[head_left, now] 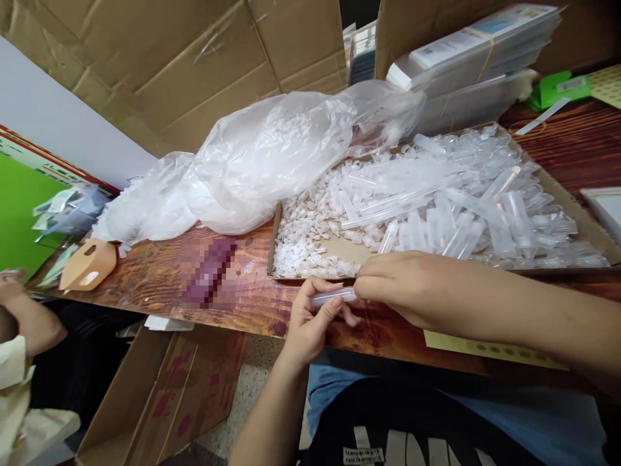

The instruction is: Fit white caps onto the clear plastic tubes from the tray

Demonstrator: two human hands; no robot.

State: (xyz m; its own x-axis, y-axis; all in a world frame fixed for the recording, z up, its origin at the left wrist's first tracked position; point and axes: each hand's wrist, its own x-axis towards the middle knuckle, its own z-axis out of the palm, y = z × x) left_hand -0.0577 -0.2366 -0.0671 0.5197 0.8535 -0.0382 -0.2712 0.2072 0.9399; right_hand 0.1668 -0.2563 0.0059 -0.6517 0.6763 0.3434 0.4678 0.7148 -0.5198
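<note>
Head view: my left hand [310, 317] pinches a clear plastic tube [334, 296] level at the table edge [242, 310]; my right hand [407, 285] grips its end, probably capping it, beside the cardboard tray [587, 226] of tubes and caps [305, 243].

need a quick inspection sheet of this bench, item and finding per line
surface: dark red-brown wooden table, worn.
job's things: clear plastic tube held by both hands; shallow cardboard tray holding loose clear tubes and small white caps.
clutter: crumpled clear plastic bag; tan cardboard hang tag; stacked flat packs.
grippers: left hand and right hand, each with a grip on the tube.
cables: nothing seen.
surroundings: large cardboard boxes; another person's arm at far left.
</note>
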